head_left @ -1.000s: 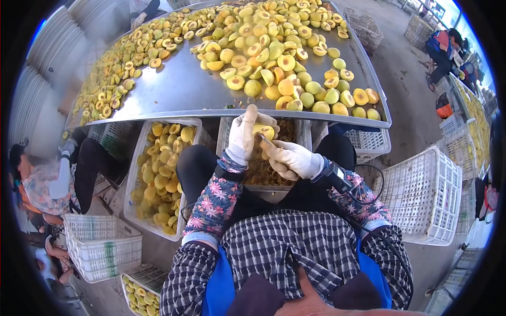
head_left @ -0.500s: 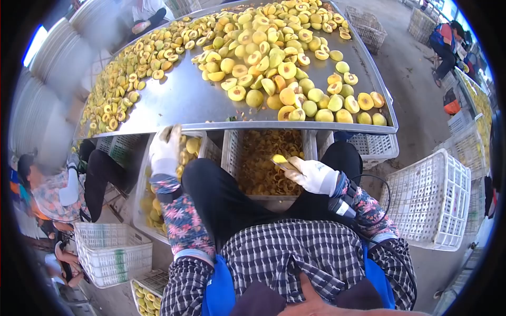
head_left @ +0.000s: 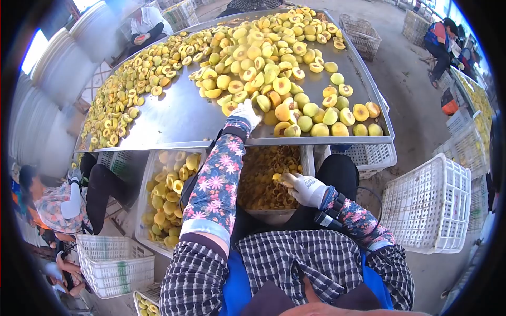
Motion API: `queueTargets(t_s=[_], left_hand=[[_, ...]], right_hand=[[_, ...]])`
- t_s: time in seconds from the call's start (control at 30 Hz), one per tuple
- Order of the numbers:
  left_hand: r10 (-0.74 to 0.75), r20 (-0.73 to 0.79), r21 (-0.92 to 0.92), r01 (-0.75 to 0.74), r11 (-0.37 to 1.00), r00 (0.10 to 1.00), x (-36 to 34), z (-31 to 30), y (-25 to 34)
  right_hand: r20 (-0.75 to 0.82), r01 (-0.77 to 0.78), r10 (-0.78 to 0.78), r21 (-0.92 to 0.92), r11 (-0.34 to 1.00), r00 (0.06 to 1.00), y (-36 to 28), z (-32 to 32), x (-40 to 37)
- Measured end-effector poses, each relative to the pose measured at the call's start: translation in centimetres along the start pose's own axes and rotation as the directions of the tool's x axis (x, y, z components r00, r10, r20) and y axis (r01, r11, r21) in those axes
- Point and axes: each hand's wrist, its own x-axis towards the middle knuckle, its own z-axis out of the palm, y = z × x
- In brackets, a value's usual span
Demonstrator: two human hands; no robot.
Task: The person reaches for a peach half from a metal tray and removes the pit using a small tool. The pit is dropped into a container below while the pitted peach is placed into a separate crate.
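My left hand (head_left: pixel 246 113), in a white glove, reaches over the table's front edge to the near side of a heap of halved yellow peaches (head_left: pixel 263 79). Its fingers stretch forward, right beside a peach half (head_left: pixel 263 102). White-gloved as well, my right hand (head_left: pixel 308 190) is closed on a small tool with a yellow end (head_left: pixel 279 179); the fingers hide most of it. That hand hovers over a crate (head_left: pixel 307 166) of brown-orange peach scraps between my knees. Left of the crate, a pale tub (head_left: pixel 141 210) holds peach halves.
The metal table (head_left: pixel 179 113) spans the front, with more peach halves along its left side. White crates stand at right (head_left: pixel 427 203) and lower left (head_left: pixel 116 266). A person (head_left: pixel 58 203) sits at left, another (head_left: pixel 147 26) beyond the table. A cable runs along my right arm.
My left hand has moved from above the tub, up and right, onto the table by the peach heap. My right hand has lowered slightly, still holding the tool. The view has shifted a little.
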Motion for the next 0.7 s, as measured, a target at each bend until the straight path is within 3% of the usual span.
queueTargets(t_s=[0.07, 0.13, 0.2, 0.23, 0.27, 0.3, 0.33, 0.4, 0.47, 0.53, 0.57, 0.7], left_hand=[[-0.016, 0.064, 0.036, 0.014, 0.999, 0.998, 0.7, 0.3, 0.0], [0.04, -0.008, 0.045, -0.039, 0.998, 0.999, 0.1, 0.2, -0.7], [-0.029, -0.044, -0.239, 0.018, 0.971, 0.999, -1.0, -0.7, -1.6], [-0.019, -0.02, -0.581, 0.004, 0.814, 1.0, -1.5, -1.6, -1.9], [-0.077, 0.056, -0.845, 0.088, 0.528, 0.995, -2.6, -2.0, -2.2], [0.028, 0.098, -0.981, 0.092, 0.17, 0.995, -3.8, -2.3, -3.4], [0.137, 0.098, -0.969, 0.126, -0.212, 0.986, -5.6, -3.1, -3.9], [0.201, 0.071, -0.879, 0.156, -0.449, 0.977, -10.2, -4.9, -2.8], [0.204, 0.085, -0.847, 0.179, -0.5, 0.975, -12.6, -4.6, -2.7], [0.16, -0.024, -0.873, 0.058, -0.484, 0.987, -14.0, -3.5, -2.4], [0.029, -0.076, -0.933, -0.061, -0.354, 0.997, -15.0, -3.0, -1.4], [-0.097, -0.148, -0.936, -0.172, -0.309, 0.984, -17.1, -2.8, 1.3]], right_hand=[[0.046, 0.01, -0.008, -0.044, 0.999, 0.999, -0.2, -0.1, -0.1], [0.026, 0.015, -0.015, -0.029, 0.999, 1.0, 0.0, 0.1, 0.0], [0.005, 0.025, -0.025, -0.015, 1.0, 1.0, -0.2, -0.4, 0.0], [-0.013, 0.04, -0.039, 0.1, 0.994, 0.999, -0.6, -1.3, 0.0], [-0.03, 0.057, -0.052, 0.216, 0.975, 0.998, -0.8, -1.6, -0.1], [-0.11, 0.097, -0.078, 0.184, 0.978, 0.991, 0.4, -0.6, 0.3], [-0.069, -0.012, 0.015, 0.035, 0.999, 0.997, -0.6, -1.7, 0.1], [-0.153, 0.007, -0.011, -0.029, 1.0, 0.988, -1.3, -2.2, 0.6], [-0.346, 0.229, -0.18, 0.106, 0.968, 0.921, -3.0, -3.0, 1.3], [-0.479, 0.334, -0.233, 0.136, 0.933, 0.846, -5.0, -3.5, 2.0], [-0.53, 0.359, -0.248, 0.115, 0.926, 0.811, -6.3, -3.9, 2.3], [-0.607, 0.339, -0.235, 0.061, 0.939, 0.759, -9.2, -3.7, 3.5]])
